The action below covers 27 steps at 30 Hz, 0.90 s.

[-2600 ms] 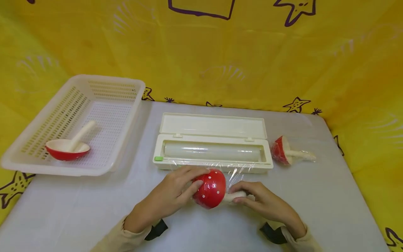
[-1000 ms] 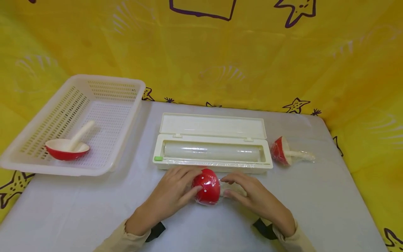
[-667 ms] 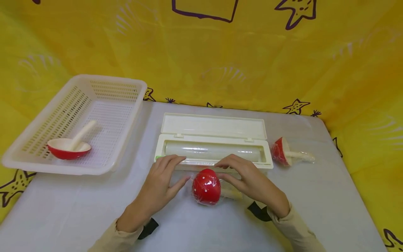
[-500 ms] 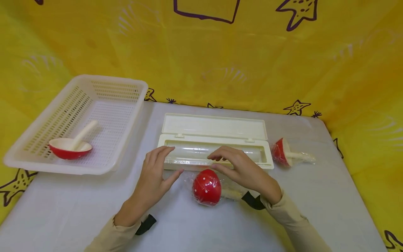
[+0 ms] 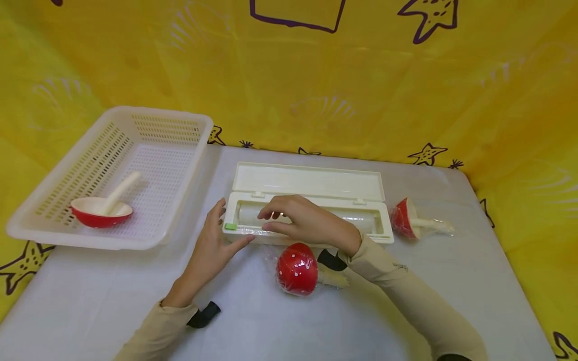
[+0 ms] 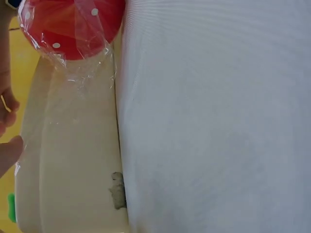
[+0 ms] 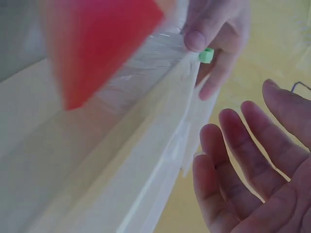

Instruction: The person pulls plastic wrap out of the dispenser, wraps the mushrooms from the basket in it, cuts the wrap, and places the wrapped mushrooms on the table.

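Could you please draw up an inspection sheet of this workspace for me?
Surface: white tabletop.
Job's things: film box, lid open, film roll inside; film-wrapped front ladle before it, film-wrapped side ladle to its right; unwrapped ladle in the basket at left.
Clutter: nothing seen.
Hands: left hand by the film box's left end, contact unclear; right hand over the film roll; neither grips anything.
Cables: nothing seen.
Surroundings: yellow patterned cloth behind and at both sides.

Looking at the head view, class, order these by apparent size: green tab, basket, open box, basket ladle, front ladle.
1. Basket
2. Open box
3. Basket ladle and front ladle: unranked; they look alike, and the front ladle is partly covered
4. Green tab
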Tool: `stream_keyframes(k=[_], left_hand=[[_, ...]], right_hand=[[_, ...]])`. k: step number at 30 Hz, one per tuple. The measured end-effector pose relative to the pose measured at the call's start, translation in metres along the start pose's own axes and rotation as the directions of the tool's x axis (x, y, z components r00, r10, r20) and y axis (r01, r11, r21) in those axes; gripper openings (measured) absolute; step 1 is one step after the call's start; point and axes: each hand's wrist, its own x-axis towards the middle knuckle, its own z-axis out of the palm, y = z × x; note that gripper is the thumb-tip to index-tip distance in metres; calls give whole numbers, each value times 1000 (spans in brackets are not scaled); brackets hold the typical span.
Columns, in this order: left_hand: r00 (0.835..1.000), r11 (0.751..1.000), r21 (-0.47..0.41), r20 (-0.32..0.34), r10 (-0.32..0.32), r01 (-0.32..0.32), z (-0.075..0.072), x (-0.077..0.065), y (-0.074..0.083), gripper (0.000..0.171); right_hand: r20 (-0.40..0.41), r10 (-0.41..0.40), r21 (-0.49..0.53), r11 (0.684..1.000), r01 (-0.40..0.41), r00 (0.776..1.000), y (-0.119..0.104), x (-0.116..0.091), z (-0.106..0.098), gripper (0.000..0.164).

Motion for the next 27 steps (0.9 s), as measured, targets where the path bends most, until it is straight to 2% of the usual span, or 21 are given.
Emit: stream_keyframes(k=[3, 9, 12, 19, 27], left_hand=[[997, 996, -66, 58, -54, 58, -1, 1, -5, 100], [989, 983, -146, 110, -98, 114, -4, 2, -10, 98], [989, 979, -170, 115, -94, 113, -4, 3, -12, 97], [991, 984, -150, 106, -85, 100, -4, 3, -13, 99], [994, 985, -146, 78, -78, 89, -6, 4, -12, 96]], right_hand=[[17, -33, -1, 999, 33, 999, -2, 13, 0, 28], [81, -40, 12, 999, 39, 996, -3, 33, 2, 29], [112, -33, 25, 999, 31, 993, -4, 42, 5, 30], [171, -25, 1, 1000, 25, 985, -7, 60, 12, 28], [178, -26, 2, 1000, 26, 984, -8, 73, 21, 25]])
